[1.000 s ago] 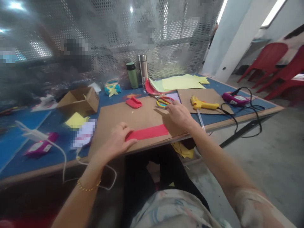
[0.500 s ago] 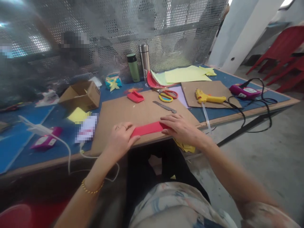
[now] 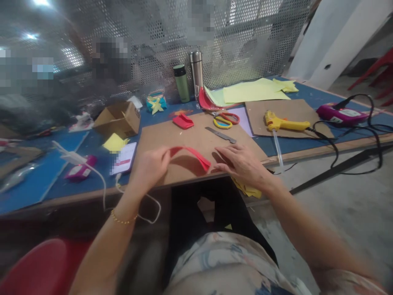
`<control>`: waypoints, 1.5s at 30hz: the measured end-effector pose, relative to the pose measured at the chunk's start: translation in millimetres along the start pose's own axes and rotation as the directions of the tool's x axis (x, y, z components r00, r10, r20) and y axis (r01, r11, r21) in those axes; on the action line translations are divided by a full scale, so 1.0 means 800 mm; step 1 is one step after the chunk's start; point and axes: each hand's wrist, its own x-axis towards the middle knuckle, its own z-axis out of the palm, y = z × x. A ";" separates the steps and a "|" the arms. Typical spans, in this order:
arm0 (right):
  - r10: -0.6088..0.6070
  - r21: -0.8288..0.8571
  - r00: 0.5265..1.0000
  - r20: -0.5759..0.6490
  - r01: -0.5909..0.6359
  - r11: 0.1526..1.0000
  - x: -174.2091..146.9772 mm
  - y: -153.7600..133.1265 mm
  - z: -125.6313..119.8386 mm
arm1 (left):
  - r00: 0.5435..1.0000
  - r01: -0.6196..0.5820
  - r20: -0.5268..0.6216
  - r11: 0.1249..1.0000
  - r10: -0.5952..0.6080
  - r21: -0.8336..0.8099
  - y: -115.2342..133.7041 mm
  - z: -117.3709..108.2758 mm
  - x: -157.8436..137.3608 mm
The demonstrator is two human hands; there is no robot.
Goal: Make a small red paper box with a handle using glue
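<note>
My left hand (image 3: 152, 169) pinches one end of a red strip (image 3: 192, 154), folded flat and made of paper or thin foam. The strip arches up to the right, its free end low over the cardboard sheet (image 3: 172, 133). My right hand (image 3: 241, 164) is just beyond that end, fingers apart and holding nothing. Behind the hands, a metal blade (image 3: 220, 135) lies on the cardboard. A smaller folded red piece (image 3: 183, 121) and scissors (image 3: 226, 120) with red and yellow handles lie farther back.
A yellow glue gun (image 3: 287, 123) rests on another cardboard piece at right, its black cord trailing over the table edge. A small cardboard box (image 3: 118, 119), a phone (image 3: 124, 157) and a white cable are at left. A green tumbler (image 3: 182, 84) and steel flask (image 3: 196, 71) stand behind.
My right hand has let go of the red strip and moved off to the right. My left hand has lifted its end, so the strip now bends upward. The view has shifted left.
</note>
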 end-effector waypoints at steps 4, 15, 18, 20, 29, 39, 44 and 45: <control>-0.039 -0.008 0.999 -0.022 0.039 0.999 -0.006 0.002 0.008 | 0.983 0.181 -0.011 0.976 -0.183 -0.121 -0.021 -0.019 0.030; 0.115 0.128 0.984 -0.136 -0.098 0.987 0.017 -0.005 0.008 | 0.914 0.365 0.308 0.869 -0.265 -0.334 -0.025 -0.011 0.051; 0.160 0.107 0.980 -0.122 -0.147 0.983 0.030 0.001 0.021 | 0.907 0.379 0.305 0.878 -0.290 -0.293 -0.034 -0.004 0.053; 0.155 0.072 0.982 -0.109 -0.147 0.986 0.039 0.006 0.029 | 0.911 0.377 0.287 0.879 -0.295 -0.293 -0.041 -0.001 0.054; -0.140 0.071 0.988 0.061 0.135 0.988 0.088 -0.006 0.037 | 0.924 0.352 0.318 0.797 -0.213 -0.491 -0.044 0.000 0.046; -0.144 -0.028 0.989 0.041 0.145 0.989 0.050 -0.002 0.041 | 0.892 0.453 0.148 0.855 -0.428 -0.254 -0.068 -0.016 0.064; -0.124 -0.075 0.991 0.046 0.127 0.989 0.017 -0.001 0.031 | 0.845 0.533 0.063 0.846 -0.531 -0.028 -0.088 -0.015 0.102; -0.117 -0.078 0.992 0.047 0.121 0.990 0.012 -0.002 0.029 | 0.841 0.537 0.053 0.843 -0.538 0.033 -0.089 -0.012 0.106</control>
